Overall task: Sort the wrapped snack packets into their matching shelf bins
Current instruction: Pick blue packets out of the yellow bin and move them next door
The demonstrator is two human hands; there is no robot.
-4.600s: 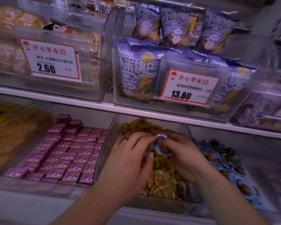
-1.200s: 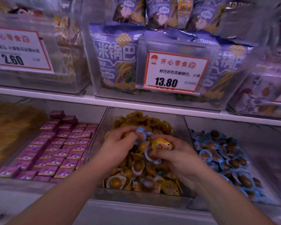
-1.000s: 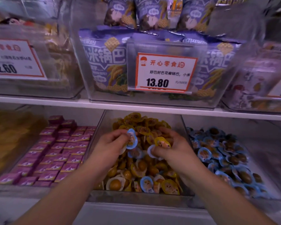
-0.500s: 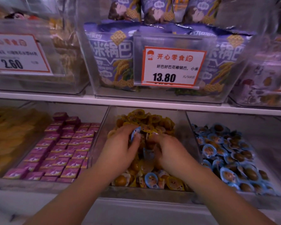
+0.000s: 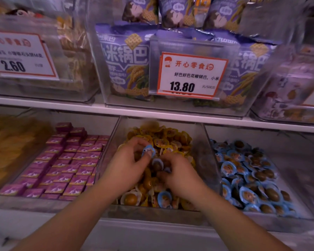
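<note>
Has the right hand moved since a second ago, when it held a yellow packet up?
Yes. The right hand has dropped into the middle bin, fingers among the packets; no yellow packet shows in its grip.

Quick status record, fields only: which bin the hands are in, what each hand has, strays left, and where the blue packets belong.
working bin: middle bin, yellow packets
left hand: pinches a blue packet
right hand: down in the pile, fingers curled; grip hidden
stray: another blue packet at the bin's front
target: right bin, blue packets
left neighbour: pink boxes
</note>
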